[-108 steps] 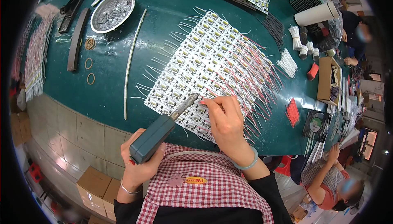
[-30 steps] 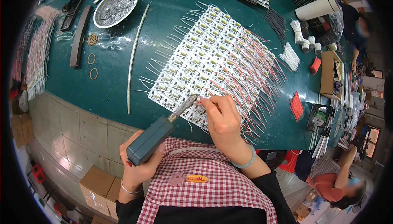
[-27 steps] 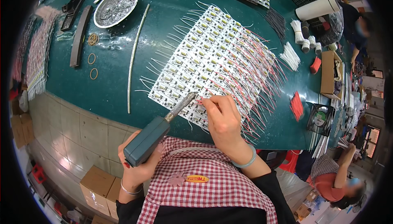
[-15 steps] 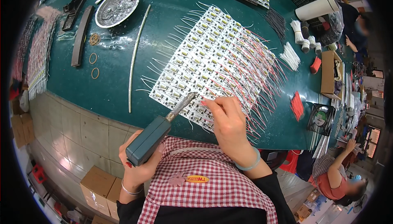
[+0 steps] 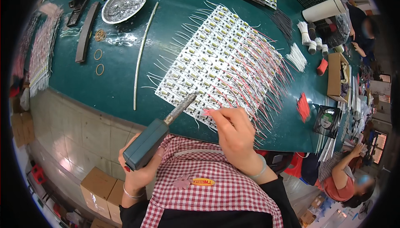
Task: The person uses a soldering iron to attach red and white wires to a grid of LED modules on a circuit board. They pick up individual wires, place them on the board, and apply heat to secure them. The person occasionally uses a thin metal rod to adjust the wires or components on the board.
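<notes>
My left hand [image 5: 143, 166] is wrapped around the dark green body of a soldering iron [image 5: 146, 144]. The iron's metal shaft slants up and right, its tip over the lower part of a white circuit board panel [image 5: 179, 87]. That panel carries rows of small yellowish components, with white wires along its left side and red wires [image 5: 246, 76] over its right half. Just right of the iron's tip, my right hand [image 5: 237, 132] has thumb and forefinger pinched together low over the panel. Whatever is between those fingertips is too small to make out.
Left on the green table [image 5: 114, 82] are a metal bowl [image 5: 125, 5], a dark bar [image 5: 87, 32], rubber bands [image 5: 100, 35] and a long solder stick [image 5: 145, 57]. Rightward lie red wires [image 5: 303, 107], white wires [image 5: 296, 57] and a fan [image 5: 327, 121]. Two other people are at the right.
The soldering iron and my right hand have both shifted slightly down, toward the panel's near edge. The view has turned a little. My right fingers stay pinched.
</notes>
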